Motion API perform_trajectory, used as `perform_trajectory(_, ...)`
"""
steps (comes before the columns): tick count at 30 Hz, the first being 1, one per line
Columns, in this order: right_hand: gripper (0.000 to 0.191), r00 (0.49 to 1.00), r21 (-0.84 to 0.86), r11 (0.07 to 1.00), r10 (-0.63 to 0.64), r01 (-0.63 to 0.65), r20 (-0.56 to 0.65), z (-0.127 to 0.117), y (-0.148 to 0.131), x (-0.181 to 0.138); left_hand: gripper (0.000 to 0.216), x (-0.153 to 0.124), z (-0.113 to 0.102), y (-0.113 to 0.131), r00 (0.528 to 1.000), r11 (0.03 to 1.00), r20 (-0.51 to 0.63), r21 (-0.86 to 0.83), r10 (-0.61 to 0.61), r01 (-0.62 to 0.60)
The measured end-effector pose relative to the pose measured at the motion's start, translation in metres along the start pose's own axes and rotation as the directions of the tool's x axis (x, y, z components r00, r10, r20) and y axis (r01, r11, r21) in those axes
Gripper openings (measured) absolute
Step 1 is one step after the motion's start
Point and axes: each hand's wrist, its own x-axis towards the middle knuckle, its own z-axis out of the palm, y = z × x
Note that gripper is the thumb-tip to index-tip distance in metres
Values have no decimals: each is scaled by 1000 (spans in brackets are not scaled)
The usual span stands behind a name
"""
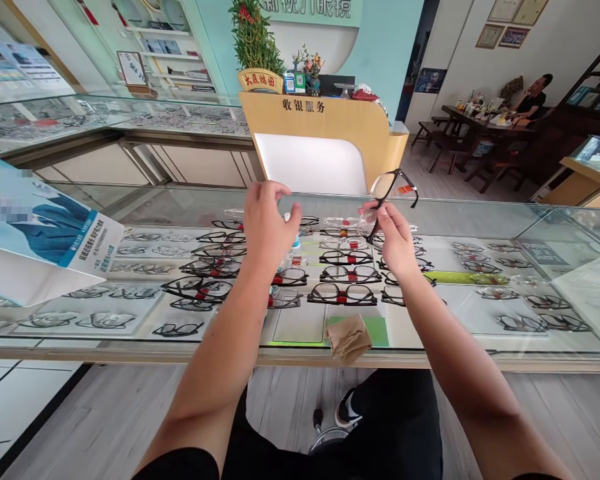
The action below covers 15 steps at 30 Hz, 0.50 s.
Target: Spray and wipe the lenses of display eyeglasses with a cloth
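My right hand (397,240) grips a pair of black-framed eyeglasses (380,207), raised and tilted above the glass counter, with a red-orange sticker on one lens. My left hand (270,223) is over the counter with curved fingers and the thumb apart. Just beyond that thumb, partly hidden by it, is a small white and blue bottle (296,243). Rows of dark-framed glasses (343,293), several with red stickers, lie on the counter below and between my hands. Near the front edge a crumpled brown cloth (350,338) rests partly on a green sheet (379,330).
A folded cardboard sign (50,233) stands at the left of the glass counter (290,357). More frames (523,323) show at the right. Beyond the counter is a wooden service desk (325,117) with plants. A person (530,97) sits at a far table.
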Motion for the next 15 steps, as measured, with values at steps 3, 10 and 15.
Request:
perform_trajectory(3, 53, 1000, -11, 1000, -4, 3, -19, -1, 0, 2, 15, -22, -10, 39, 883, 977, 437, -192, 173, -96)
perform_trajectory(10, 57, 1000, -14, 1000, -15, 15, -5, 2, 0, 2, 39, -75, 6, 82, 111, 889, 956, -206, 273, -408)
perform_trajectory(15, 55, 1000, -14, 1000, -5, 5, 20, 4, -3, 0, 34, -84, 13, 84, 113, 847, 953, -189, 280, -497)
